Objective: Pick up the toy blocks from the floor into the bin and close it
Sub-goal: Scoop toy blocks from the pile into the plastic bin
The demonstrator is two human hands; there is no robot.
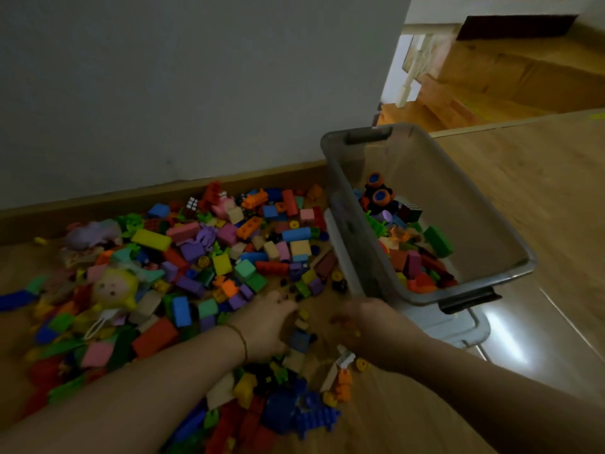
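Blocks (150, 239) lay heaped on floor (540, 191) beside open bin (474, 191), some already inside, judged light, rigid, slick plastic best scooped in handfuls; left hand (265, 326) and right hand (360, 322) were down among them, grasp could not be told

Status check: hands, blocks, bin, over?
Both down in the pile: left hand, right hand, grips unclear, right blurred. Open bin partly filled; most blocks outside it. A doll mixed in.
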